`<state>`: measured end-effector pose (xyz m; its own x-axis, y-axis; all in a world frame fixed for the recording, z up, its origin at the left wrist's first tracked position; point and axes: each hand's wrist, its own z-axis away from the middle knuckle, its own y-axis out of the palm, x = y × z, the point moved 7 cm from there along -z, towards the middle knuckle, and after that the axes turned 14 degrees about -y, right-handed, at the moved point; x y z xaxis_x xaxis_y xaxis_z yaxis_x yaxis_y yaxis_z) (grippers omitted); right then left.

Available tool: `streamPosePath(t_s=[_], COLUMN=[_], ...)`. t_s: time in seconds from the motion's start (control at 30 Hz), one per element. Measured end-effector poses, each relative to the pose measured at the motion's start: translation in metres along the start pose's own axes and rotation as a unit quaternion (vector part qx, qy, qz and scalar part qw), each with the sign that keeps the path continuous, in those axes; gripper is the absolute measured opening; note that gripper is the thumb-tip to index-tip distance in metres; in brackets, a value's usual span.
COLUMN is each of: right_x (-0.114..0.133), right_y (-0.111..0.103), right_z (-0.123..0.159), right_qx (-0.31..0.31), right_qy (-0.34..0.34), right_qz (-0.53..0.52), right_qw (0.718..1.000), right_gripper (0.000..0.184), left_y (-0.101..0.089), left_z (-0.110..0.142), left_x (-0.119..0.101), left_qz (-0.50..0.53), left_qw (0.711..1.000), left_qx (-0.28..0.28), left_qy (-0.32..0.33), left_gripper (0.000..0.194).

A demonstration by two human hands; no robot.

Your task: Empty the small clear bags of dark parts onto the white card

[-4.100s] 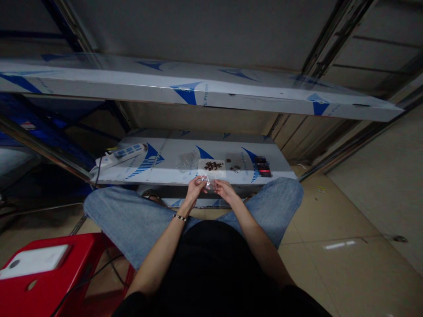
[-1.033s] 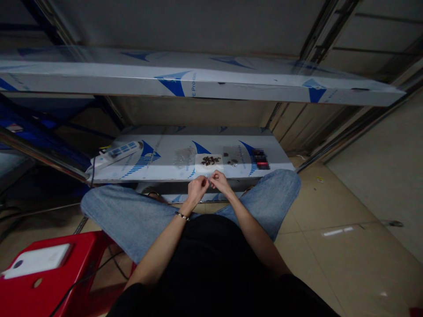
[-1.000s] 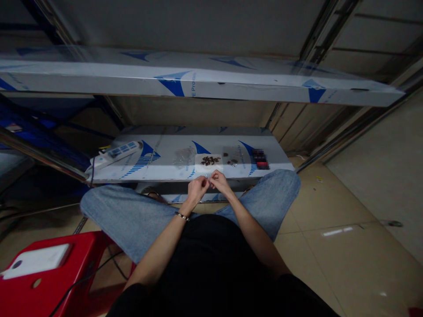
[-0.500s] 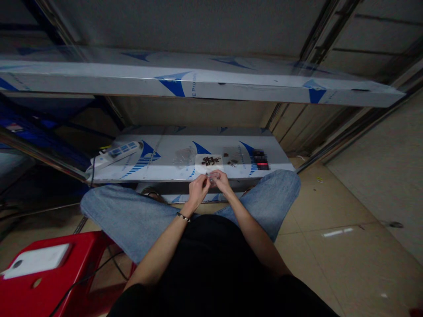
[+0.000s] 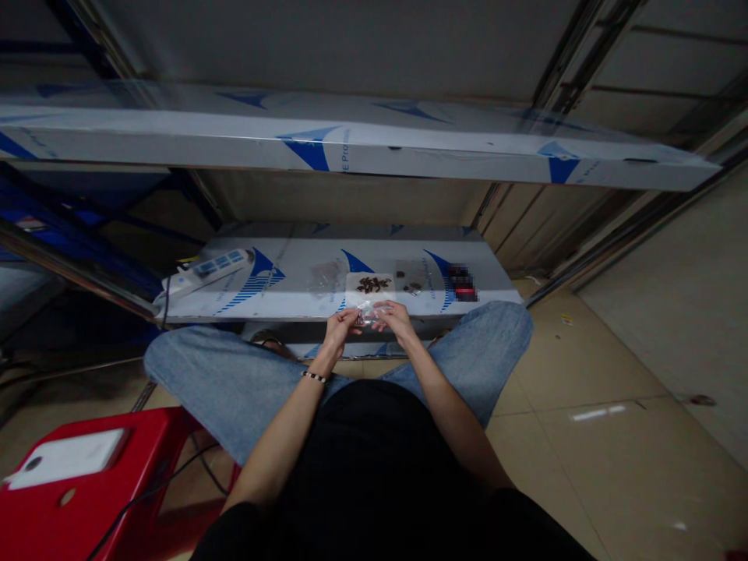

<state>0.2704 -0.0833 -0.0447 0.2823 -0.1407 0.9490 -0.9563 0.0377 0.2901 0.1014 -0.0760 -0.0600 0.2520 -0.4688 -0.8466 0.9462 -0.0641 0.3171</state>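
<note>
My hands hover just in front of the steel shelf (image 5: 280,300), above my knees. Between them a small transparent plastic bag (image 5: 369,314) is held by the fingers of my left hand (image 5: 339,329) and my right hand (image 5: 394,317). Just beyond the bag lies a white card (image 5: 369,285) with small dark brown pieces (image 5: 373,285) on it. To its left is a flattened transparent bag (image 5: 327,275). To its right, another transparent bag (image 5: 411,279) holds dark bits.
A white power strip (image 5: 219,266) lies at the shelf's left end, and a pixelated dark object (image 5: 463,283) sits at the right. Another steel shelf (image 5: 351,140) runs overhead. A red stool (image 5: 87,475) with a white top stands at lower left, on a tiled floor (image 5: 584,467).
My hands have drawn slightly apart, my left hand moving left and lower. The small bag now shows between them. The items on the shelf have not moved.
</note>
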Motion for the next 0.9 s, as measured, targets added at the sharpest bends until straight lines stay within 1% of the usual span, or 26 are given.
streamPosePath(t_s=[0.07,0.13,0.23,0.3,0.43,0.53,0.6,0.7,0.8,0.9], right_x=[0.002,0.003,0.005,0.006,0.006,0.005,0.004,-0.002,-0.01,-0.015], right_y=[-0.004,-0.007,-0.006,-0.005,-0.005,-0.009,-0.012,-0.013,-0.014,-0.018], right_z=[-0.001,-0.002,-0.003,-0.003,-0.003,-0.003,-0.002,0.0,0.003,0.005], right_qx=[-0.027,-0.044,-0.044,-0.044,-0.048,-0.07,-0.092,-0.112,-0.134,-0.18], right_qy=[-0.004,-0.004,-0.006,-0.017,-0.038,-0.038,-0.028,0.01,0.059,0.081], right_qz=[0.002,0.007,0.008,0.006,0.012,0.007,-0.019,-0.044,-0.027,-0.014], right_qw=[1.0,0.999,0.999,0.999,0.998,0.997,0.995,0.993,0.989,0.98], right_gripper=[0.027,0.021,0.019,0.022,0.027,0.029,0.034,0.04,0.04,0.039], left_y=[-0.004,-0.007,-0.009,-0.006,0.007,0.009,0.008,0.009,0.013,0.015], left_z=[0.0,-0.001,-0.003,-0.003,-0.003,-0.004,-0.004,-0.004,-0.004,-0.005], left_x=[-0.001,-0.001,0.002,0.004,0.011,0.011,0.009,0.005,0.004,0.005], left_qz=[0.016,0.035,0.063,0.074,0.059,0.055,0.05,0.014,-0.028,-0.05], left_qw=[1.0,0.999,0.998,0.997,0.995,0.996,0.998,0.999,0.999,0.998], left_qx=[-0.014,-0.018,-0.014,0.0,0.052,0.047,0.036,0.032,0.027,0.013], left_qy=[0.01,0.006,-0.013,-0.027,-0.056,-0.045,-0.025,0.0,0.009,0.018], left_gripper=[0.039,0.036,0.031,0.03,0.033,0.031,0.032,0.037,0.04,0.041])
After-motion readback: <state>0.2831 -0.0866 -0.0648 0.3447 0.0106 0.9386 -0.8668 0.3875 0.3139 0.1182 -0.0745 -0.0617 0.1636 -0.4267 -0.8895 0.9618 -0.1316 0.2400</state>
